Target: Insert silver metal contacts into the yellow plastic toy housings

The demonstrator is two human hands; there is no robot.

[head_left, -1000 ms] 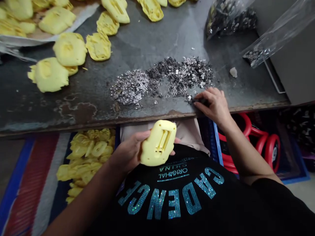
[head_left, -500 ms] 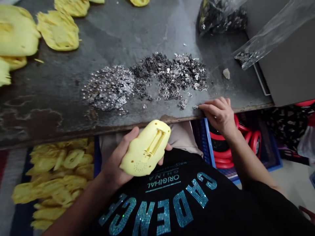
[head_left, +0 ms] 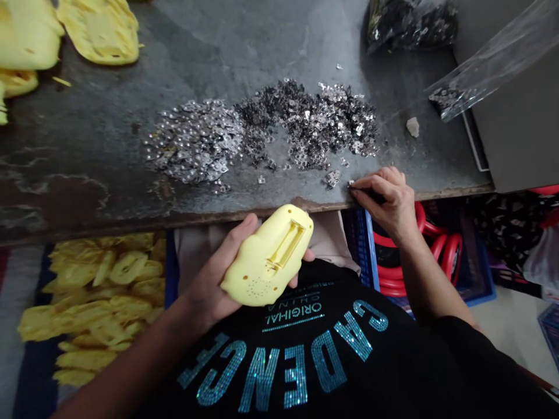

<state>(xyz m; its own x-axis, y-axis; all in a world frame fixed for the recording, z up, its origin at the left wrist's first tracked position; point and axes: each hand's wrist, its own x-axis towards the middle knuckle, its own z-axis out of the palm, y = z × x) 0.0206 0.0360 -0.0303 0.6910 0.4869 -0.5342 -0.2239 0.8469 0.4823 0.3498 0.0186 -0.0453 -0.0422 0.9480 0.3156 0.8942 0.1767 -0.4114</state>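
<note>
My left hand (head_left: 215,278) is wrapped round a yellow plastic toy shell (head_left: 251,262), held in front of my shirt just below the table edge. Its outer face is up, showing an oblong battery compartment, screw holes and a patch of small speaker holes. Near the front edge of the table, my right hand (head_left: 390,201) pinches a small metal battery contact (head_left: 351,183) between thumb and forefinger. Left of those fingertips lies a little clump of contacts (head_left: 332,178). Behind it spreads a heap of loose contacts (head_left: 305,125), and flatter silver contacts (head_left: 196,139) are piled farther left.
More yellow shells (head_left: 102,29) lie at the table's far left. A crate of yellow shells (head_left: 100,314) stands below left. Under the right arm is a blue crate (head_left: 369,250) with red-rimmed parts. Bagged metal pieces (head_left: 410,26) sit at the back right, beside a grey box (head_left: 524,116).
My left hand and the shell have shifted slightly right and up in view. My right fingertips have closed on a small contact at the same spot. The view has tilted a little downward.
</note>
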